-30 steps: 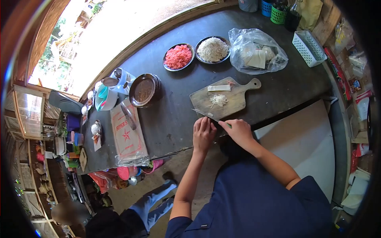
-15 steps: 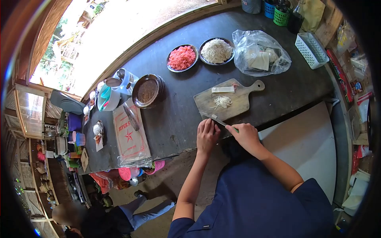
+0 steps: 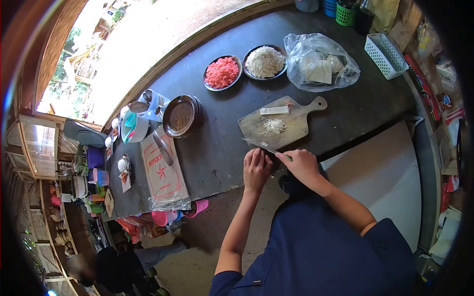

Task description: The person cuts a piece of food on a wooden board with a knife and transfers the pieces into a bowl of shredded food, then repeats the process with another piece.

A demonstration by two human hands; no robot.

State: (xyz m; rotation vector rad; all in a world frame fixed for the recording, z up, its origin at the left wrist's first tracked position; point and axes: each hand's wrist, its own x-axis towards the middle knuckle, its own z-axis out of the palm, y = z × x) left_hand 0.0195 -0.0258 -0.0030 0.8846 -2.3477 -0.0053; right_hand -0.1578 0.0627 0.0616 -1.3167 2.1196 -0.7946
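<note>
A wooden cutting board (image 3: 298, 129) lies near the table's front edge. On it are a pale, flat strip (image 3: 275, 110) and a small heap of thin whitish shreds (image 3: 274, 127). My right hand (image 3: 302, 166) is closed around the green handle of a knife (image 3: 260, 145), its blade pointing left over the board's near edge. A small pale bit rests on the blade. My left hand (image 3: 256, 170) is beside the blade, fingers curled down at the board's near edge; whatever is under the fingertips is hidden.
Beyond the board stand a bowl of pink shreds (image 3: 222, 72), a bowl of white shreds (image 3: 265, 62) and a clear plastic bag (image 3: 322, 64). To the left are stacked brown plates (image 3: 181, 116) and another knife (image 3: 163, 149) on a printed paper bag (image 3: 165, 172). Another person (image 3: 116, 269) is at lower left.
The view has shifted slightly. Both hands and the knife keep nearly the same position at the board's near edge. The other person's legs have moved at lower left.
</note>
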